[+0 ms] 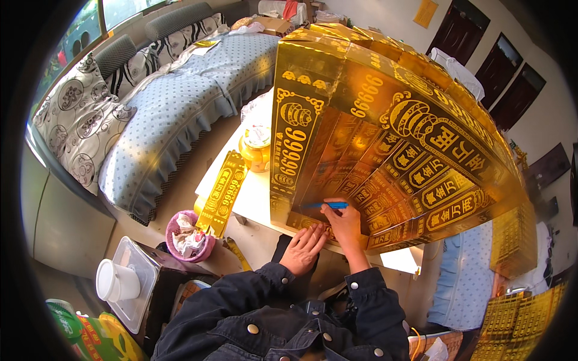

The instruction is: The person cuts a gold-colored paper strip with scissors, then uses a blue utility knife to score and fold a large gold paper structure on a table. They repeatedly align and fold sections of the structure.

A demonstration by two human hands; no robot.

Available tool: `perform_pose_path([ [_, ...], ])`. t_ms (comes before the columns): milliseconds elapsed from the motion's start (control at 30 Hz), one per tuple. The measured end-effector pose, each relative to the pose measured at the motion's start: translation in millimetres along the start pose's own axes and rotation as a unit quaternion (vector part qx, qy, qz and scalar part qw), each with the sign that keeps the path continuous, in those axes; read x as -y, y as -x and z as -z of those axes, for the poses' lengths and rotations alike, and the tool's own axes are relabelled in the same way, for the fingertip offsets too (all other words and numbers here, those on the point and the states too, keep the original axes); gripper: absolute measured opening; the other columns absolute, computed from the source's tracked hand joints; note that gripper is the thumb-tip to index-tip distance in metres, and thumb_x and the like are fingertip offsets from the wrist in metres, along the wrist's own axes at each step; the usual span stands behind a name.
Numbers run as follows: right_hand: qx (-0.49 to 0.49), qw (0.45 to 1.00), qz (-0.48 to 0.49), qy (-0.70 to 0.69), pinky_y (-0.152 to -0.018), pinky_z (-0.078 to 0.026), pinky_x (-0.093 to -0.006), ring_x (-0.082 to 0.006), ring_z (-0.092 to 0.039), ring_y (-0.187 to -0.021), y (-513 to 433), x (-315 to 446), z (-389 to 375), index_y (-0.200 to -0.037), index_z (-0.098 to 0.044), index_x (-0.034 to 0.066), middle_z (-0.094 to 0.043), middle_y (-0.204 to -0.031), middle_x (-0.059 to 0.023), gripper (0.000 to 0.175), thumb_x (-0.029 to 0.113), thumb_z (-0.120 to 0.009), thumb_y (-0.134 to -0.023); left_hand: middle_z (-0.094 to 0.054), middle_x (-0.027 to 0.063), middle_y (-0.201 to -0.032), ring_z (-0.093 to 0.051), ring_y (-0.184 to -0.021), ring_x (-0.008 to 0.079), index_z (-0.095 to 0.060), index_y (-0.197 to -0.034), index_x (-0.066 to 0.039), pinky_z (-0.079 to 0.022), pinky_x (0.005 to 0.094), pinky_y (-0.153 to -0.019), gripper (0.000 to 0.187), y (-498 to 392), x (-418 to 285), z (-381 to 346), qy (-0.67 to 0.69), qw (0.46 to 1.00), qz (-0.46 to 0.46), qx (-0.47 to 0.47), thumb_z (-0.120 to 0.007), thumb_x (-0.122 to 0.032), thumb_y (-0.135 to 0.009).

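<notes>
A large gold-foil cardboard box [406,90], printed with black panels and characters, stands on the white table [253,198] before me. Its hollow side faces me, and rows of gold printed strips [413,155] line the inside. My right hand [345,225] reaches into the hollow and grips a slim blue pen-like tool [336,205], whose thin end points left. My left hand [303,248] lies on the box's near lower edge with its fingers stretched forward; it holds no tool. Left of the box, folded gold printed strips [222,196] overhang the table edge.
A glass jar [255,153] of orange contents stands beside the box. Below the table's left end is a pink wastebasket [173,228] with tissues. A white tub [124,284] sits on a clear plastic lid [146,298]. Sofas [189,99] line the left; gold stacks [515,320] stand right.
</notes>
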State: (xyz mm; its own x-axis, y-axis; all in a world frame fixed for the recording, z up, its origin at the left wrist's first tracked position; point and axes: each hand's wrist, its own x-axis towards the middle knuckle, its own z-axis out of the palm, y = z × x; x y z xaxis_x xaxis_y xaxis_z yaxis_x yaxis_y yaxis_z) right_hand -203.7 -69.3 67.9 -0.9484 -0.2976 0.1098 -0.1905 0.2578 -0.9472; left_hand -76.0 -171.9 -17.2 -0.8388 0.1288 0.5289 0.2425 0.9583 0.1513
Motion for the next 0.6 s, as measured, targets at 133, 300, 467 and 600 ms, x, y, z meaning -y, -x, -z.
perform_pose_path([
  [133,-0.031,0.999,0.017,0.018,-0.069,-0.055,-0.0270,-0.0127,-0.073,-0.076,-2.0,-5.9,7.3,-0.108,-0.074,0.0020,-0.078,-0.085,-0.0095,0.020,0.015,-0.078,-0.092,-0.050,0.0123,-0.157,-0.044,-0.147,0.0285,-0.052,-0.150,-0.011,-0.029,0.0432,-0.123,0.074,0.4,-0.1,0.7,-0.002,1.000,0.002,0.001,-0.066,-0.012,-0.077],
  [300,-0.076,0.994,0.031,0.067,-0.066,-0.055,-0.0323,-0.0169,-0.071,-0.069,0.0,-7.6,16.5,-0.106,-0.075,0.0073,-0.074,-0.077,-0.0096,0.021,0.021,-0.080,-0.091,-0.050,0.0128,-0.157,-0.044,-0.147,0.0285,-0.052,-0.150,-0.012,-0.029,0.0433,-0.123,0.073,-1.3,-1.3,2.3,0.011,1.000,0.006,0.006,-0.065,-0.011,-0.078],
  [467,-0.083,0.990,0.014,0.115,-0.067,-0.054,-0.0289,-0.0123,-0.068,-0.070,5.7,6.0,22.4,-0.108,-0.074,0.0045,-0.074,-0.080,-0.0075,0.021,0.017,-0.079,-0.092,-0.049,0.0134,-0.157,-0.044,-0.148,0.0286,-0.052,-0.150,-0.011,-0.029,0.0438,-0.123,0.073,1.4,-0.5,-0.2,0.015,1.000,0.008,0.000,-0.064,-0.009,-0.078],
  [600,-0.093,0.985,-0.013,0.147,-0.067,-0.054,-0.0280,-0.0098,-0.067,-0.071,8.2,12.2,27.9,-0.109,-0.074,0.0045,-0.074,-0.081,-0.0058,0.021,0.017,-0.078,-0.093,-0.049,0.0139,-0.157,-0.043,-0.148,0.0287,-0.052,-0.150,-0.011,-0.028,0.0444,-0.123,0.072,0.9,0.4,-2.0,0.006,1.000,0.001,-0.003,-0.063,-0.009,-0.078],
])
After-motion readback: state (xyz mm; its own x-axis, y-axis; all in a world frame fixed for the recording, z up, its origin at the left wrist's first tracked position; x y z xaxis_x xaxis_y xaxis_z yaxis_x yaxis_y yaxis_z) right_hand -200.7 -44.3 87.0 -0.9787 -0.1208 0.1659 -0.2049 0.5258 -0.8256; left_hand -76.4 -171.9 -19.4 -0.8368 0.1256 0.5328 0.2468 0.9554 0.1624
